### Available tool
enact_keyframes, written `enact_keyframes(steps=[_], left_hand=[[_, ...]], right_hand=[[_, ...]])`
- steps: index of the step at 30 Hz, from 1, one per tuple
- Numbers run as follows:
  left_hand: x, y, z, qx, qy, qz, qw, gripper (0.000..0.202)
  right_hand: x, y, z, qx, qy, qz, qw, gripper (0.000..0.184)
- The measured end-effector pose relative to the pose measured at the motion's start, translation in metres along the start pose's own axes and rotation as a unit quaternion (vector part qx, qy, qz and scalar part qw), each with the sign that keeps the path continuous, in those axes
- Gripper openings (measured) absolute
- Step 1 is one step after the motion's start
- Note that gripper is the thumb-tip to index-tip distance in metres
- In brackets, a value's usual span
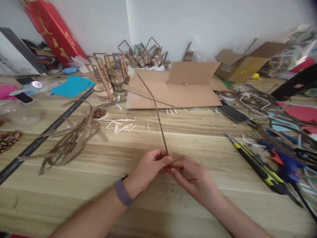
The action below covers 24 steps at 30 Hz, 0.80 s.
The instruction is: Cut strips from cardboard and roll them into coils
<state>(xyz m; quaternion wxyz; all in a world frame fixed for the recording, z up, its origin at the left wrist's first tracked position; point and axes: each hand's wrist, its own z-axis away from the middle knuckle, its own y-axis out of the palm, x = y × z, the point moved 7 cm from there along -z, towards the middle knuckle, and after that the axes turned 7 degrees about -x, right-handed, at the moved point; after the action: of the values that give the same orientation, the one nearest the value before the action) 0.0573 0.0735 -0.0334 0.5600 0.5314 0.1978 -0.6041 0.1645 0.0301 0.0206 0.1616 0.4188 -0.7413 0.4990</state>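
Observation:
A long, narrow strip of corrugated cardboard [160, 125] runs from my fingers up to the flattened cardboard, bending near its far part. My left hand [155, 164], with a watch on its wrist, pinches the strip's near end between thumb and fingers. Close against it, my right hand [192, 175] has its thumb and forefinger pressed together at the very tip of the same strip. The tip itself is mostly hidden by the fingers. Short white paper sticks [126, 126] lie beyond my hands, beside a small dish of brown beads [99, 113].
Left lies a tangle of cardboard strips [71, 142]. Small slatted buckets [104, 89] with tall handles stand behind. A flattened cardboard sheet [148, 89] lies at the back. On the right are a utility knife [257, 165], a blue glue gun [288, 167] and a phone [232, 111].

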Motion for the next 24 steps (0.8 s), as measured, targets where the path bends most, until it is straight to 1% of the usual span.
enact_keyframes(steps=[7, 15, 17, 20, 24], left_hand=[[0.0, -0.001, 0.001, 0.0, 0.01, -0.022, 1.0, 0.047], [-0.001, 0.0, 0.003, 0.001, 0.02, -0.047, 0.999, 0.047], [0.0, 0.0, 0.003, 0.004, 0.02, -0.054, 0.998, 0.048], [0.001, 0.0, 0.002, 0.012, 0.023, -0.065, 0.998, 0.051], [-0.002, 0.003, 0.003, 0.042, 0.053, -0.103, 0.992, 0.05]], right_hand=[[-0.012, 0.004, 0.001, 0.026, 0.11, -0.08, 0.99, 0.017], [-0.027, 0.012, 0.005, 0.055, 0.215, -0.135, 0.966, 0.017], [-0.028, 0.013, 0.007, 0.061, 0.221, -0.143, 0.963, 0.018], [-0.025, 0.013, 0.005, 0.067, 0.207, -0.143, 0.965, 0.019], [-0.018, 0.011, 0.001, 0.063, 0.179, -0.141, 0.972, 0.02]])
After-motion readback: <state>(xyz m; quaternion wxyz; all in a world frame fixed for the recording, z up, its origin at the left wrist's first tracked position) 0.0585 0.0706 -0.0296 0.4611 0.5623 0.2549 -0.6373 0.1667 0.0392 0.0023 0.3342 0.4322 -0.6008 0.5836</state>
